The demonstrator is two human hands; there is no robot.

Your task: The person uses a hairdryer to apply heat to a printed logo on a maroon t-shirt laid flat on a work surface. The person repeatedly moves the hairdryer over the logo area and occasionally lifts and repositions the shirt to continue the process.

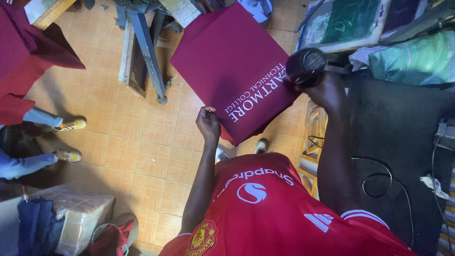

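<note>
Left hand (208, 124) pinches the near edge of the maroon printed fabric (232, 66); it looks light and floppy. Right hand (327, 92) is wrapped around the black heat gun (305, 66).

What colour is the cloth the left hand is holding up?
The cloth is maroon with white printed lettering near the lower edge, pinched by the left hand; head view.

Orange floor tiles (142, 151) run under everything. A blue metal stand (148, 50) rises at the top, beside a wooden frame (131, 61). At left another person's yellow shoes (71, 140) and jeans (21, 163) show — below them a wrapped box (83, 213) and a dark folded umbrella (35, 227). On the right lie a black table (403, 142) with a cable (379, 178) and green screen frames (348, 21).
</note>
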